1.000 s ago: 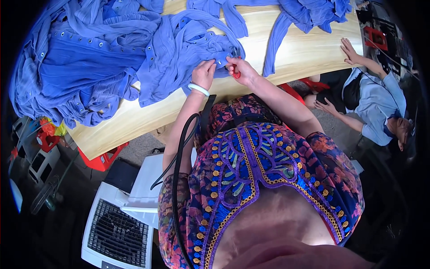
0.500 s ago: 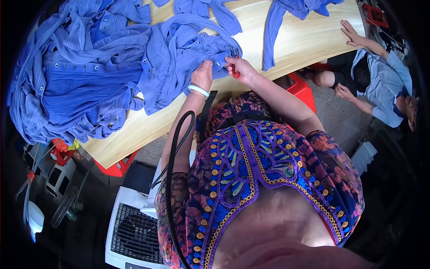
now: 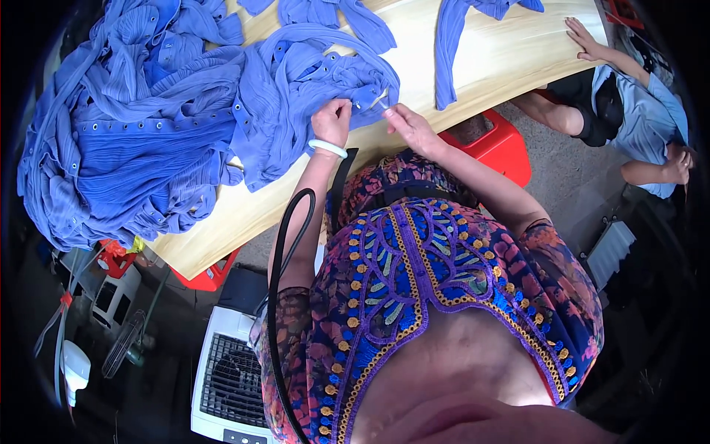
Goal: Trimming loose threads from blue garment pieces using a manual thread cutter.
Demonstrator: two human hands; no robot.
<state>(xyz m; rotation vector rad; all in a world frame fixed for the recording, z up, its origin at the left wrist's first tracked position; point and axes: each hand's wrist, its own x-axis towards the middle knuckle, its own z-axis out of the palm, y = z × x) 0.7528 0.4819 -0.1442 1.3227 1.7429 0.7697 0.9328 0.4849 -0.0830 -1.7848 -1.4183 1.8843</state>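
Observation:
A blue ribbed garment (image 3: 292, 103) with metal eyelets lies at the near edge of the table. My left hand (image 3: 330, 122) is closed at its lower edge, fingertips pinched against the fabric. Just right of it, my right hand (image 3: 413, 129) is closed on thread snips (image 3: 384, 101), of which only a slim pale tip shows past the fingers. Their red handle is hidden in the hand. That tip is at the garment's right edge.
A large heap of similar blue garments (image 3: 148, 148) covers the left of the wooden table (image 3: 510, 66). Another blue sleeve (image 3: 447, 66) lies farther right. A red stool (image 3: 499, 148) stands under the table edge. A person (image 3: 636, 111) sits at right, one hand on the tabletop.
My right hand has turned and drawn slightly right and down from the fabric; the red handle no longer shows. My left hand stays almost in place. The person at right has raised one hand.

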